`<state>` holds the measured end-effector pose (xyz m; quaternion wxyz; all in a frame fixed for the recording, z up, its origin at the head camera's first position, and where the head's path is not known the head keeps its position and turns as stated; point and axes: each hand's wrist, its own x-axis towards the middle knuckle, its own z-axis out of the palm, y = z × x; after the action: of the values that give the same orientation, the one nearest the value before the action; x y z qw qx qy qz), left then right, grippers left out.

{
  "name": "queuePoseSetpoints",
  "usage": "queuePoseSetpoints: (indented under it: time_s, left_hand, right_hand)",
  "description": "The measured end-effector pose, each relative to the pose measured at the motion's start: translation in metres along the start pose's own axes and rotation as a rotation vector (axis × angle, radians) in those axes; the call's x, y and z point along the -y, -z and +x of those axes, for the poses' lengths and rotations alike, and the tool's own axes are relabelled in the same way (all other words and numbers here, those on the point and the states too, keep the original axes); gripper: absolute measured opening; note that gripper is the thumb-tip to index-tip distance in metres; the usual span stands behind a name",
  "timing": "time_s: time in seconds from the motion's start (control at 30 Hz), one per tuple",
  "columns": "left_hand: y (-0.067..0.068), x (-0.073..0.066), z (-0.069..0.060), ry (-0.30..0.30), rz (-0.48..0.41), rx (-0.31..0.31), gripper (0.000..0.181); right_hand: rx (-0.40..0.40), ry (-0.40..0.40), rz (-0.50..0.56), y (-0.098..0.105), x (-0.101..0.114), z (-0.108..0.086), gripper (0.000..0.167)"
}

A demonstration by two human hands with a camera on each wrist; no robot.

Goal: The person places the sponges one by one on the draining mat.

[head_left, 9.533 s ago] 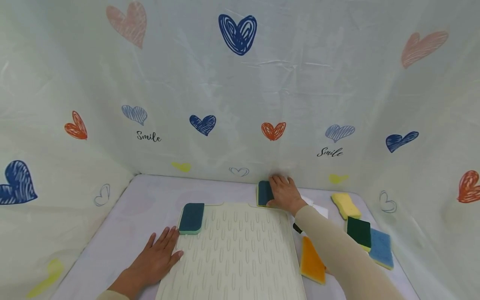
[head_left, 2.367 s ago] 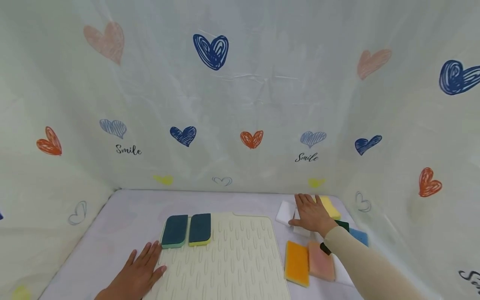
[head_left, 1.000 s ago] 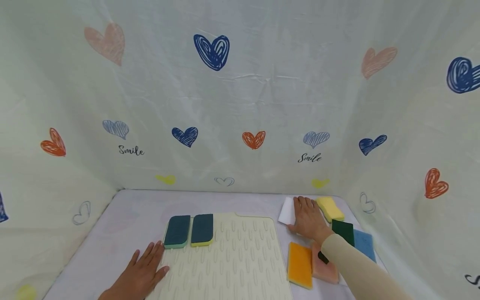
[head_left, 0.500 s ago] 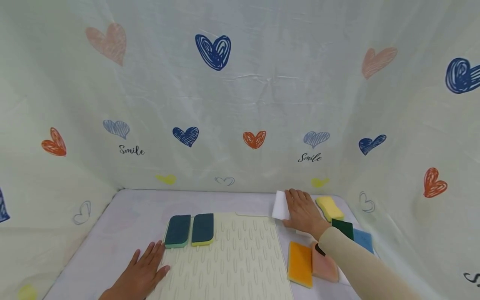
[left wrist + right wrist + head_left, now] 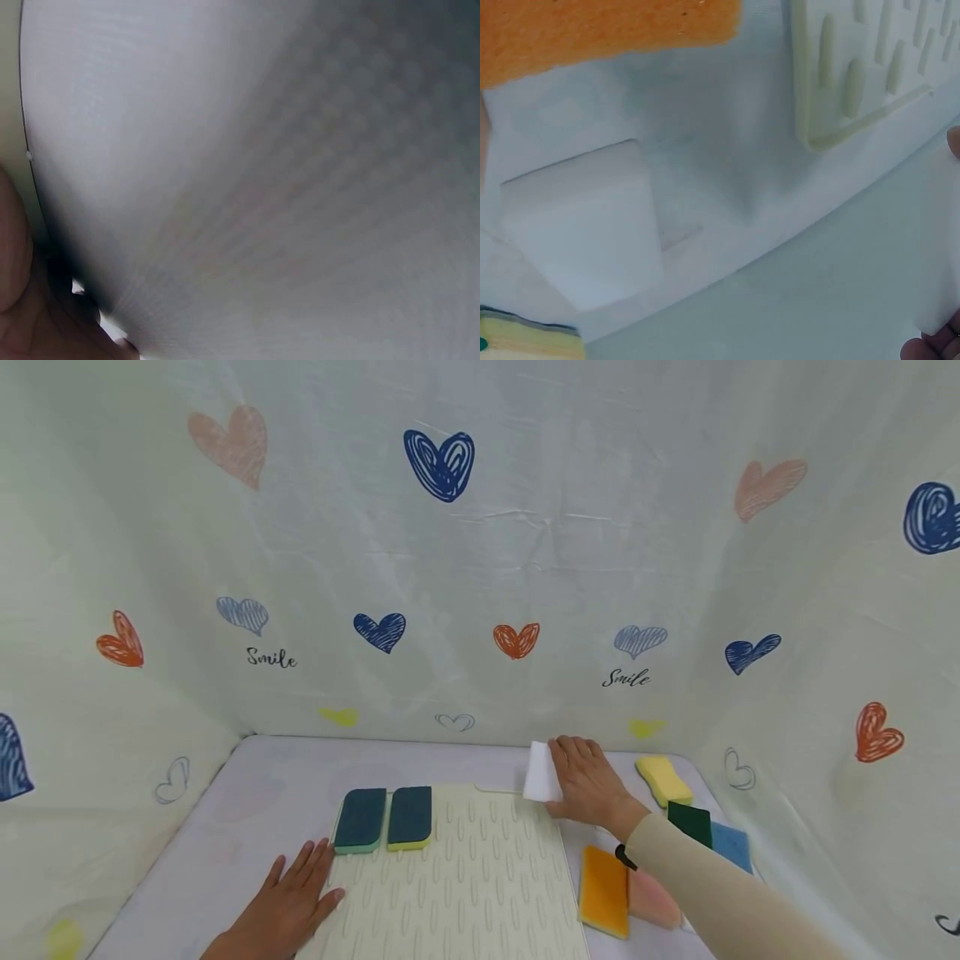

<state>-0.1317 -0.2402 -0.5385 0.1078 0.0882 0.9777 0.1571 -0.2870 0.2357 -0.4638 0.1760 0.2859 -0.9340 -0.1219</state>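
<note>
I see the white block [image 5: 540, 773] grasped by the grip of the right hand [image 5: 590, 783], the nearer one, showing on its left side by the mat's [image 5: 465, 881] far right corner, long axis seemingly pointing away from the person, while the left hand [image 5: 283, 900] lies straight-fingered.

A pale table [image 5: 277, 781] bears a ribbed mat [image 5: 457, 893], orange sponge [image 5: 603, 891] and yellow sponge [image 5: 664, 781].

We see a curtained-off booth: heart-printed sheeting [image 5: 480, 552] fills the upper frame, walling in the tabletop [image 5: 262, 802] below.
</note>
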Motion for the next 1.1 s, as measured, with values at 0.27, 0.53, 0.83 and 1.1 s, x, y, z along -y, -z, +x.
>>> queuePoseSetpoints:
  time_s: [0.27, 0.53, 0.83, 1.1]
  left_hand:
    - [0.0, 0.0, 0.0, -0.01, -0.012, -0.006, 0.086]
    - [-0.002, 0.003, -0.001, -0.019, -0.049, -0.009, 0.085]
    - [-0.004, 0.006, -0.001, -0.027, -0.042, -0.023, 0.085]
    - [-0.005, 0.004, -0.002, -0.035, -0.028, -0.038, 0.082]
  right_hand:
    - [-0.026, 0.07, 0.034, 0.001, 0.018, 0.007, 0.101]
    - [0.025, 0.149, 0.046, 0.004, 0.046, 0.017, 0.104]
    - [0.054, 0.196, 0.087, 0.008, 0.079, 0.035, 0.099]
    - [0.155, 0.193, 0.143, 0.003, 0.103, 0.048, 0.095]
